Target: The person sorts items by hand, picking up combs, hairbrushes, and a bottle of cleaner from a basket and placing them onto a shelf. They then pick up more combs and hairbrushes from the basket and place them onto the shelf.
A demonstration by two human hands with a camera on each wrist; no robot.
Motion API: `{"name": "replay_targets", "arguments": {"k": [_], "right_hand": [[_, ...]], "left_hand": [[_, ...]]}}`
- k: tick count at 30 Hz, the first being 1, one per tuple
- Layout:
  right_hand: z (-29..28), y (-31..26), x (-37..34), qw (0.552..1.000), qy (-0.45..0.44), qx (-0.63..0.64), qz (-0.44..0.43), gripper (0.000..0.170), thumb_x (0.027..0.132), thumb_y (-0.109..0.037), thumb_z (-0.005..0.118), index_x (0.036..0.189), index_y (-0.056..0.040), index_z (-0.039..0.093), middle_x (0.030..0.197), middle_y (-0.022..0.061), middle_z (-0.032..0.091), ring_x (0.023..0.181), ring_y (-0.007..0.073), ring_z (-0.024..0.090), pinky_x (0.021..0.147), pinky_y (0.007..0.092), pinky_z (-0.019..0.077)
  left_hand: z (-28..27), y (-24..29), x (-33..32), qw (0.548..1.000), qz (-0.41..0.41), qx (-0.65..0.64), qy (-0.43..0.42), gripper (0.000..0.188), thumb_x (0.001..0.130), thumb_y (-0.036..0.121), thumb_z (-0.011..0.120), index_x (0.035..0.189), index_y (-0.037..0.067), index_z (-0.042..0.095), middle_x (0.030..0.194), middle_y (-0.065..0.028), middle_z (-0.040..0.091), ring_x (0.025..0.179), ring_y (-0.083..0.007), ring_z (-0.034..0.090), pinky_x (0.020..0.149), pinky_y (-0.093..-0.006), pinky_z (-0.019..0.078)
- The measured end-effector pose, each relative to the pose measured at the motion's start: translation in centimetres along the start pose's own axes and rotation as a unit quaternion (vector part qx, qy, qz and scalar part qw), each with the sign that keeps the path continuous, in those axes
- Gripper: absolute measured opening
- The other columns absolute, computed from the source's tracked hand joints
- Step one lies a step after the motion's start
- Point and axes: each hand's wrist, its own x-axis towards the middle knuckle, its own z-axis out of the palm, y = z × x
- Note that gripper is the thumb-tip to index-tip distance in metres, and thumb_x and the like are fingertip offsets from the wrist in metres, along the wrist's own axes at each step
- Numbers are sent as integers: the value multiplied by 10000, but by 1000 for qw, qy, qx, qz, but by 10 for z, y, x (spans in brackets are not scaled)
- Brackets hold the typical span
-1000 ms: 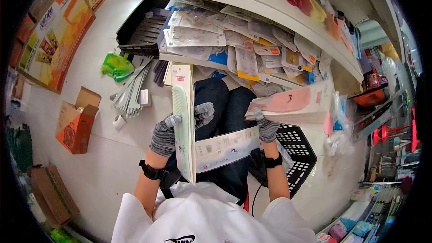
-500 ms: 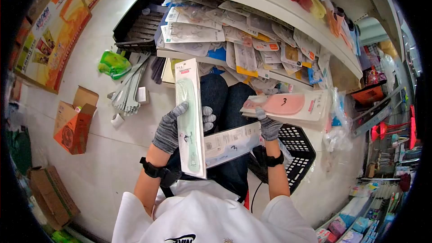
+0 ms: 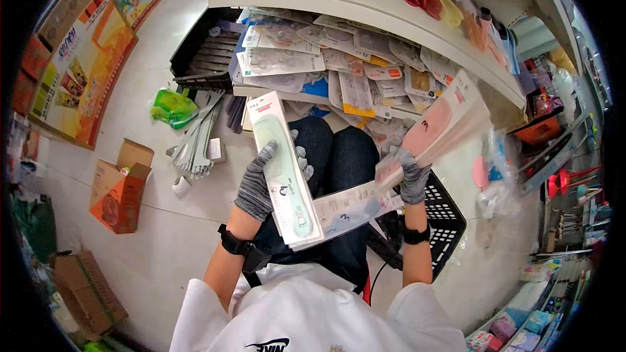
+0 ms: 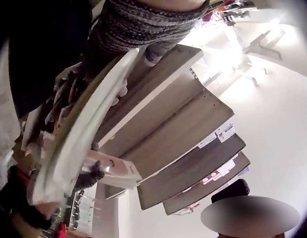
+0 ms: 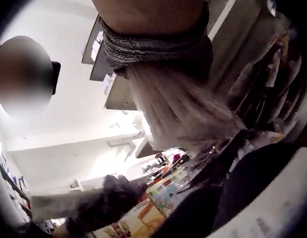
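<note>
My gloved left hand (image 3: pixel 256 188) grips a packaged pale green comb (image 3: pixel 287 173), its long card tilted with the face upward. Edge-on in the left wrist view, the package (image 4: pixel 86 126) shows as several layers. On the other side, my gloved right hand (image 3: pixel 414 179) holds a stack of packaged pink combs (image 3: pixel 438 120) by its lower end, slanting up to the right and blurred at the edge. A packaged blue comb (image 3: pixel 345 216), marked 3, lies across my lap between the hands, its left end partly covered by the green comb's package.
A black basket (image 3: pixel 450 221) stands by my right leg. In front, a low shelf (image 3: pixel 261 89) is heaped with carded packs (image 3: pixel 283 62). Metal hooks (image 3: pixel 195 140), a green bag (image 3: pixel 174 109), an orange box (image 3: pixel 119 195) and a black crate (image 3: pixel 205 58) sit on the floor at left.
The pink comb stack has swung from nearly level to slanting upward. The green comb's package has turned its face further up and leaned, its lower end shifting right over the lap.
</note>
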Motion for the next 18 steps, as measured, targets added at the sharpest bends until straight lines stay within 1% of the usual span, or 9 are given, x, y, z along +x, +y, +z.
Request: {"name": "replay_targets", "arguments": {"k": [2, 5, 6, 10, 11, 14, 15, 16, 18], "right_hand": [[23, -45, 0, 970, -133, 188, 76, 523, 658, -206, 701, 1065, -30, 423, 868, 63, 530, 800, 196, 537, 695, 355, 466], [12, -62, -18, 953, -172, 196, 152, 572, 691, -249, 688, 1130, -41, 386, 949, 74, 517, 859, 209, 537, 739, 363, 464], [7, -60, -25, 954, -149, 204, 162, 567, 705, -225, 675, 1152, -44, 378, 978, 80, 519, 882, 220, 537, 758, 362, 461], [-19, -50, -43, 975, -189, -37, 115, 593, 736, -178, 638, 1227, -45, 332, 1102, 77, 486, 952, 195, 517, 834, 338, 431], [-2, -75, -42, 970, -196, 32, 137, 625, 734, -182, 632, 1251, -36, 313, 1129, 71, 473, 990, 176, 495, 849, 311, 418], [-18, -35, -52, 979, -191, -12, 72, 652, 728, -203, 636, 1262, -30, 304, 1148, 70, 461, 1038, 169, 462, 856, 309, 413], [0, -66, -49, 972, -204, 28, 111, 660, 734, -249, 634, 1266, -35, 307, 1164, 74, 451, 1040, 168, 453, 842, 305, 419], [0, -50, -52, 984, -131, 31, 114, 609, 701, -246, 674, 1179, -20, 371, 920, 55, 509, 833, 167, 514, 771, 306, 449], [4, -66, -49, 931, -151, 231, 238, 631, 746, -211, 618, 1261, -16, 310, 1093, 73, 482, 947, 147, 476, 793, 298, 427]], "left_hand": [[2, 4, 3, 999, -7, 47, 1, 436, 775, 254, 584, 1113, 26, 427, 844, -123, 515, 771, -249, 545, 780, -405, 451], [28, 29, 14, 995, -26, 71, -70, 441, 760, 247, 597, 1094, 10, 434, 830, -109, 517, 733, -233, 547, 739, -392, 472], [78, 39, 1, 965, 63, 256, -4, 412, 751, 233, 593, 1064, -1, 462, 820, -110, 543, 719, -220, 562, 679, -393, 491], [173, 101, 25, 914, 110, 385, -69, 308, 715, 140, 591, 990, 6, 555, 872, -142, 604, 751, -235, 602, 637, -386, 504], [207, 114, 32, 881, 138, 443, -90, 305, 715, 142, 590, 988, 10, 557, 874, -141, 604, 753, -235, 602, 636, -387, 504], [274, 160, 79, 753, 218, 614, -98, 294, 717, 151, 586, 979, 20, 566, 879, -137, 606, 759, -238, 602, 632, -391, 502], [290, 176, 102, 704, 237, 664, -86, 291, 717, 153, 585, 976, 23, 569, 880, -135, 607, 761, -239, 603, 631, -393, 502], [300, 192, 125, 656, 250, 709, -67, 287, 718, 156, 584, 974, 27, 571, 882, -134, 607, 763, -239, 603, 630, -394, 501], [311, 224, 172, 556, 266, 787, -21, 281, 718, 161, 581, 968, 33, 577, 885, -131, 609, 767, -241, 603, 628, -397, 500]]}}
